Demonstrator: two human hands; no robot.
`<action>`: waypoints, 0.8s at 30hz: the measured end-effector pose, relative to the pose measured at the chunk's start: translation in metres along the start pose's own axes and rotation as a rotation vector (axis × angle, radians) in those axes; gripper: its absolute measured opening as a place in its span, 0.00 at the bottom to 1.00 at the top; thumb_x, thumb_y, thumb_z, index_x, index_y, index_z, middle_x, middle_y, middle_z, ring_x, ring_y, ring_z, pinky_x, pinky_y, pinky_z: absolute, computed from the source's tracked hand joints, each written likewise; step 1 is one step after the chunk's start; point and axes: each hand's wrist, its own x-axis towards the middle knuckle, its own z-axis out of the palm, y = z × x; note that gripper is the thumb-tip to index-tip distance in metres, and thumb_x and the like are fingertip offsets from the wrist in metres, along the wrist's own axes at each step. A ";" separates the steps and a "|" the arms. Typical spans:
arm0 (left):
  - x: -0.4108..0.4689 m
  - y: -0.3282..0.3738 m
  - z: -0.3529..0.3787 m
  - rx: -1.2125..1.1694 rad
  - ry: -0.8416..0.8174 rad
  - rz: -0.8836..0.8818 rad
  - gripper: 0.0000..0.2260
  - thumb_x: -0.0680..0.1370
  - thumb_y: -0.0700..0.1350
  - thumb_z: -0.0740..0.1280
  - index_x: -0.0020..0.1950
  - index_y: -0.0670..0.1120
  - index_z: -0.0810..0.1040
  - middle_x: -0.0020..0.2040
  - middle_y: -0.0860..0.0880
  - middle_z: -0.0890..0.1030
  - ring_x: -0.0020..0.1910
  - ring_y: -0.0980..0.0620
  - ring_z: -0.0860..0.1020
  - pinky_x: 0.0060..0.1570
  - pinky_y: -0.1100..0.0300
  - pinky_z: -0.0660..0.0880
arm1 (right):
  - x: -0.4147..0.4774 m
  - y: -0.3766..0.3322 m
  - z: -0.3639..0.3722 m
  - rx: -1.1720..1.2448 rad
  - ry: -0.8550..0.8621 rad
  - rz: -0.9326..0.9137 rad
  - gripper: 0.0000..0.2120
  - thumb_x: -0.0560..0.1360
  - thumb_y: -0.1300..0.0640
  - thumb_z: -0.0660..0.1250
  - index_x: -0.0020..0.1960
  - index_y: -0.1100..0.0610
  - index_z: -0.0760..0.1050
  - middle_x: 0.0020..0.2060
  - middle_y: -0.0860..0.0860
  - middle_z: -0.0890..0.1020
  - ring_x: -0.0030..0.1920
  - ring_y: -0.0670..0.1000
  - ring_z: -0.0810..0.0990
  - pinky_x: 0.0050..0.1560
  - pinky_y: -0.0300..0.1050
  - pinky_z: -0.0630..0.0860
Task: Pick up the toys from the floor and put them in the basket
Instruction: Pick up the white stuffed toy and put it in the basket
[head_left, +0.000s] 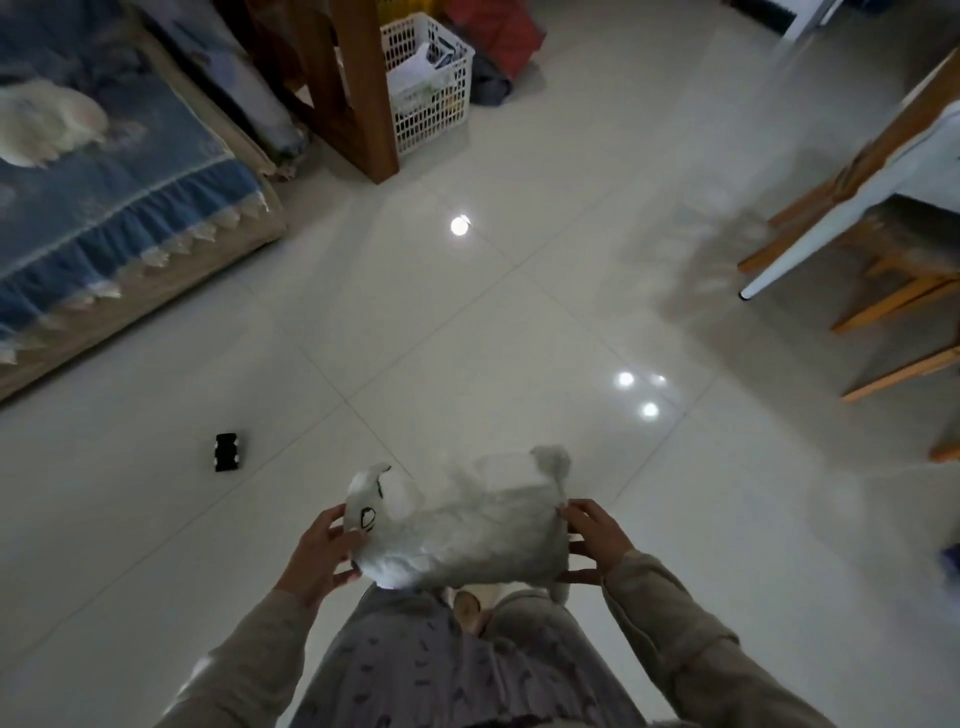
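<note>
I hold a white plush animal (467, 530) in front of my body, above the tiled floor. My left hand (324, 553) grips its head end, where a drawn eye shows. My right hand (595, 540) grips its rear end, fingers spread along the side. A small black toy car (227, 452) lies on the floor to the left of the plush. The white plastic basket (457, 98) stands far ahead by a wooden post, with papers and bags inside it.
A sofa with a blue cover (104, 208) and a pale plush on it fills the left. A wooden post (363, 88) stands beside the basket. Wooden chairs and a white table leg (810, 244) are at the right. Red and dark bags lie behind the basket.
</note>
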 end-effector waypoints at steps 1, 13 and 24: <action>0.006 0.011 0.004 -0.020 0.010 0.001 0.19 0.77 0.33 0.61 0.67 0.41 0.68 0.55 0.41 0.74 0.49 0.43 0.72 0.39 0.57 0.72 | 0.008 -0.016 0.000 -0.006 -0.009 -0.011 0.15 0.77 0.54 0.63 0.62 0.58 0.69 0.55 0.60 0.75 0.51 0.59 0.76 0.46 0.59 0.78; 0.137 0.174 0.046 0.018 0.005 0.006 0.12 0.77 0.34 0.61 0.58 0.44 0.73 0.41 0.44 0.78 0.36 0.46 0.75 0.37 0.57 0.72 | 0.106 -0.185 -0.001 0.022 0.021 -0.007 0.16 0.77 0.56 0.64 0.62 0.59 0.69 0.59 0.63 0.75 0.51 0.60 0.77 0.47 0.59 0.78; 0.221 0.373 0.111 0.177 -0.179 0.082 0.09 0.78 0.37 0.62 0.49 0.51 0.74 0.41 0.46 0.80 0.36 0.47 0.76 0.36 0.57 0.72 | 0.173 -0.349 -0.014 0.083 0.188 -0.109 0.15 0.77 0.56 0.62 0.62 0.59 0.70 0.57 0.60 0.76 0.53 0.61 0.77 0.43 0.54 0.79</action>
